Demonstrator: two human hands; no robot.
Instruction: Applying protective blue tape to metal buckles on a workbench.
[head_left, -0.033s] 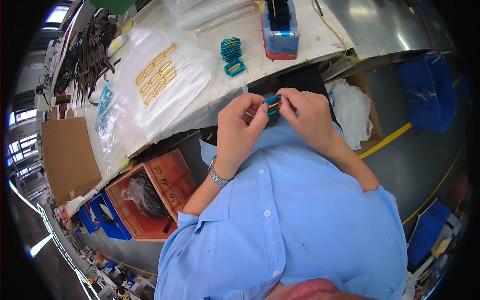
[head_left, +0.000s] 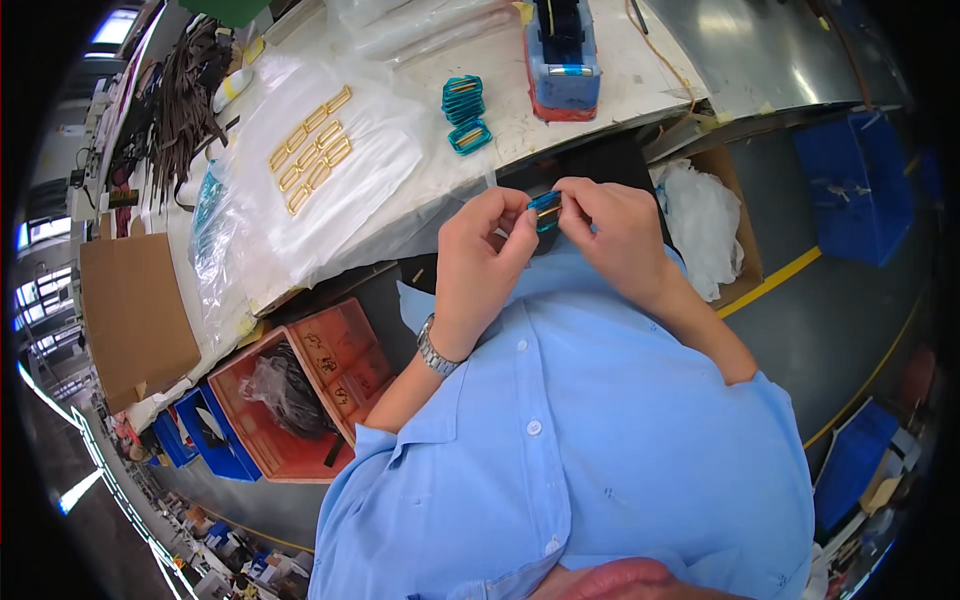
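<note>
My left hand (head_left: 482, 258) and my right hand (head_left: 622, 238) meet in front of my chest, just off the table's near edge. Between them they pinch a small strap buckle (head_left: 545, 211), teal-blue around the outside with a gold bar across its middle. Thumb and fingers of each hand grip one end, hiding both ends. On the table beyond, a stack of similar teal buckles (head_left: 462, 100) stands beside another teal buckle (head_left: 469, 136). To the left, several plain gold buckles (head_left: 340, 150) lie in rows on a white plastic sheet (head_left: 385, 150).
A blue tape dispenser (head_left: 566, 88) stands at the table's edge. Dark straps (head_left: 190, 110) pile up at far left, above a cardboard sheet (head_left: 138, 315). Below the table are a red crate (head_left: 235, 400) with a black bag and a box of white plastic (head_left: 705, 220).
</note>
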